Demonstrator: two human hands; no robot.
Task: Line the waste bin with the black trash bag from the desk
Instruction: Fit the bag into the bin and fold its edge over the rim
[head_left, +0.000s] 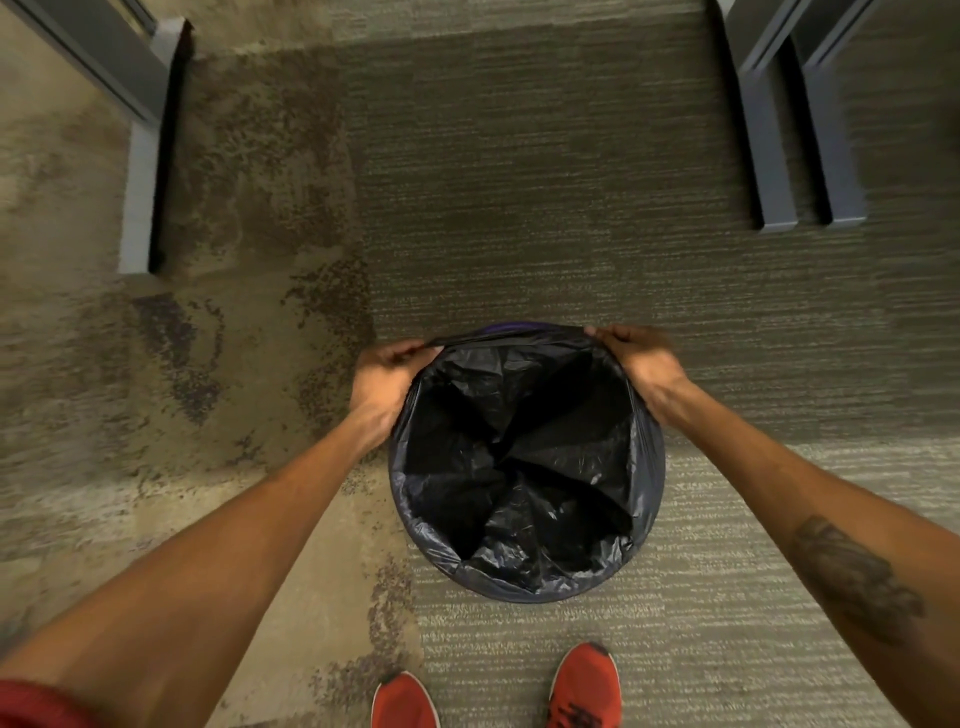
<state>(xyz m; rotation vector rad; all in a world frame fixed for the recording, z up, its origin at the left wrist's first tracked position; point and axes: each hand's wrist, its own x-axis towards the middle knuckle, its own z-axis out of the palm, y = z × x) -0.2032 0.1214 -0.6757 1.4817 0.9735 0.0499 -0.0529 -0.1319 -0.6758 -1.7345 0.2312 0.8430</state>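
A round waste bin (511, 328) stands on the carpet just ahead of my feet; only a sliver of its purple far rim shows. The black trash bag (524, 467) hangs open inside it, its edge folded over the near and side rim. My left hand (382, 379) pinches the bag's edge at the far left of the rim. My right hand (641, 364) pinches it at the far right. Between the two hands the bag's edge is stretched taut across the far side.
Grey desk legs (143, 171) stand on the carpet at the far left, and two more desk legs (800, 135) at the far right. My red shoes (584, 686) are right behind the bin. Open carpet lies beyond the bin.
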